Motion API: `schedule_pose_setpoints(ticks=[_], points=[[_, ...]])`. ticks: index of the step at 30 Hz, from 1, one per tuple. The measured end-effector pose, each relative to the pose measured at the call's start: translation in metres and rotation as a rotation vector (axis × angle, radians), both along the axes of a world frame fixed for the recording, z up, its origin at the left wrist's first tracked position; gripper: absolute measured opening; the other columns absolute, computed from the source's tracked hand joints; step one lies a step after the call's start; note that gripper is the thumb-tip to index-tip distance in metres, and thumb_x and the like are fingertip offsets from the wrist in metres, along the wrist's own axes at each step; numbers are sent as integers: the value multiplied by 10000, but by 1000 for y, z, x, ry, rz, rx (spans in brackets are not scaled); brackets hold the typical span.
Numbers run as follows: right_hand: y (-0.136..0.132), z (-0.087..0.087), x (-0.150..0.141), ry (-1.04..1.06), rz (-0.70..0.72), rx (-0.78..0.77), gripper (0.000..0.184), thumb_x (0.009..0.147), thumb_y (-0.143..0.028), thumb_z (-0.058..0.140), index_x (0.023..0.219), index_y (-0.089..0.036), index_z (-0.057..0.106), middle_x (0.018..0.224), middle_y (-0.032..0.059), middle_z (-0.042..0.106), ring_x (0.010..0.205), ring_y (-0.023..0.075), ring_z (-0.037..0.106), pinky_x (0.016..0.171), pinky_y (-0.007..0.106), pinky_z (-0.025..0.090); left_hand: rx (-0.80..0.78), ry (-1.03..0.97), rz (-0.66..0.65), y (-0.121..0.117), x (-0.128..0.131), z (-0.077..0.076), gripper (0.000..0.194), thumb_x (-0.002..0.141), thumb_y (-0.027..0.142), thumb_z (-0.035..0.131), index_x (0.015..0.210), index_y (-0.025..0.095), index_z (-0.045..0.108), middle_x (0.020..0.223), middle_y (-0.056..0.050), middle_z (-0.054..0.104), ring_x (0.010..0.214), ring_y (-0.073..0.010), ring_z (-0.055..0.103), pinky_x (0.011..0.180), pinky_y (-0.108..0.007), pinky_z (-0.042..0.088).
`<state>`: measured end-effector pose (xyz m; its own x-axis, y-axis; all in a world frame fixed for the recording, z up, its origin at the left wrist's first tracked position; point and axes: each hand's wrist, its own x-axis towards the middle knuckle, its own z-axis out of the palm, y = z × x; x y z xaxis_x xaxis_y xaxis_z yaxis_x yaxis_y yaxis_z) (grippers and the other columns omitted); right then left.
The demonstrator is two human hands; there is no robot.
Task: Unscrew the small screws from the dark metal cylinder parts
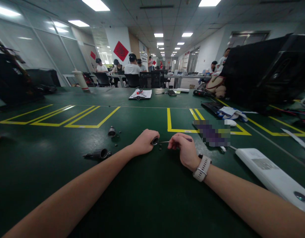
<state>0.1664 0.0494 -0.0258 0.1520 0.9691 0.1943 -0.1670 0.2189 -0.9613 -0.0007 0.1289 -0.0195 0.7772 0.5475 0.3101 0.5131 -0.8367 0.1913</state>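
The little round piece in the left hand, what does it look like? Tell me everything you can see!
The little round piece is a small dark ring or cap with a shiny grey rim, probably metal. It lies on its side with its open end facing the right hand. The left hand is curled around it and hides most of it, low over the green table. The thin tool held by the right hand points at its opening; whether the tip touches is unclear. Tiny dark bits lie just below it.

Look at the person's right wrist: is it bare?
No: a pale watch is strapped around the wrist just behind the right hand, which grips a thin screwdriver.
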Motion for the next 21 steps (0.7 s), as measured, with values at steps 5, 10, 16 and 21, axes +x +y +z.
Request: schedule_pose_setpoints(ticks=[5,10,16,21], points=[[-4,2,-1,-65,63,95,209,780,-237,510,620,-188,635,608,15,628,605,151,546,591,285,407,-40,-62,46,2,0,-1,173,629,24,474,716,170,507,690,-6,572,642,-151,528,624,-268,380],[-9,8,-3,-284,124,169,210,831,-285,506,739,-199,674,733,24,636,720,168,558,656,298,419,-47,-80,68,3,0,-2,144,643,42,478,703,172,502,653,9,556,600,-138,507,593,-256,365],[-14,13,-5,-443,111,217,205,847,-280,498,764,-200,667,762,19,621,721,163,549,670,297,408,28,-96,47,5,-1,-4,83,674,96,512,713,169,513,669,-2,563,640,-153,524,655,-286,380],[-15,13,-7,-493,65,234,210,842,-273,500,728,-202,661,759,28,635,744,180,569,700,318,413,60,-88,54,7,-2,-5,86,667,113,525,734,165,539,677,-17,572,660,-166,524,674,-302,382]])
